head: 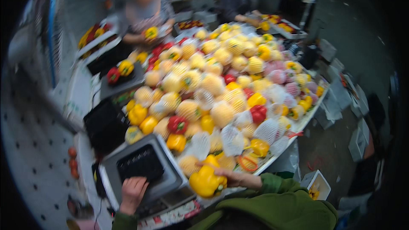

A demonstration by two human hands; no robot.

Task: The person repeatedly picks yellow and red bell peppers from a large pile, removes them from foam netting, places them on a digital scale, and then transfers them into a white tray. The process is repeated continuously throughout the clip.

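Observation:
My right hand holds a large yellow bell pepper at the near edge of the heaped table. My left hand rests at the near side of a black tray lying on a grey weighing scale. Its fingers are bent downward, and whether they grip the tray is hidden. Bell peppers in pale foam net sleeves make up most of the heap ahead. Among them lie bare ones, such as a red bell pepper and an orange-yellow bell pepper. Loose white foam nets lie close by.
A stack of black trays stands left of the heap, before a second scale bearing peppers. One person across the table holds a yellow pepper; another person works behind. The table's white rim runs along the right.

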